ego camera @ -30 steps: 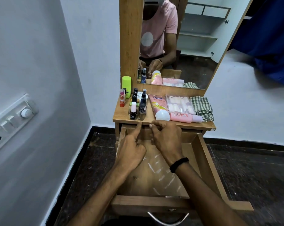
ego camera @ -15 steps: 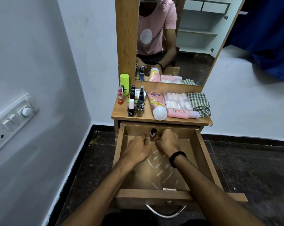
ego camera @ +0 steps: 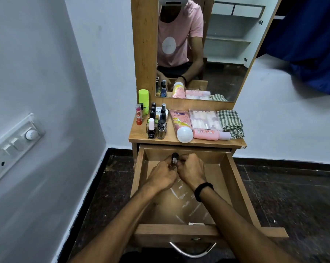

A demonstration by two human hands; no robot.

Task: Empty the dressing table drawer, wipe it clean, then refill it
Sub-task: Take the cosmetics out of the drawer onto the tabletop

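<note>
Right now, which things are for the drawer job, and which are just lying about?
Job: drawer, bottle held by left hand and right hand, tube, cloth.
Lying about: mirror, switchboard, curtain.

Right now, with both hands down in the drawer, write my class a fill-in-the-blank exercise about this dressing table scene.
1. The left hand and the right hand hold a small bottle inside the drawer, which stands ____.
2. The checked cloth lies at the ____ end of the tabletop.
3. The black wristband is on the ____ wrist.
4. The tallest bottle on the tabletop is ____.
Missing words: open; right; right; green.
</note>
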